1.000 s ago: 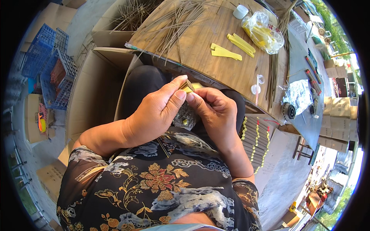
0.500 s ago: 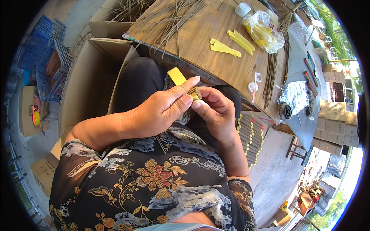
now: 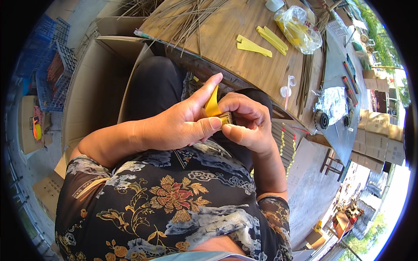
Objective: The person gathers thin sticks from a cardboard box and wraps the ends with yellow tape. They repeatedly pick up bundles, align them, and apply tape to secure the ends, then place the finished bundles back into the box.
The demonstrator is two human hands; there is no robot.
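Above my lap, both hands are closed around a small bundle of thin brown sticks (image 3: 227,118), whose cut ends show between my fingertips. A yellow paper strip (image 3: 212,103) stands up from the bundle, curving between my left forefinger and my right fingers. My left hand (image 3: 188,120) grips the bundle with the thumb on top and the forefinger stretched out. My right hand (image 3: 250,119) pinches the bundle's end with thumb and curled fingers. How far the bundle runs under the hands is hidden.
On the wooden table (image 3: 235,26) ahead lie loose sticks (image 3: 191,21), yellow strips (image 3: 254,46) and a plastic bag (image 3: 300,30) with yellow pieces. An open cardboard box (image 3: 98,87) stands on my left. Banded stick bundles (image 3: 283,139) lie right of my knee; blue crates (image 3: 50,78) sit far left.
The yellow strip has gone from jutting out flat past my left hand to standing curved against the bundle. My right fingers have come over beside it, and my left forefinger has lifted.
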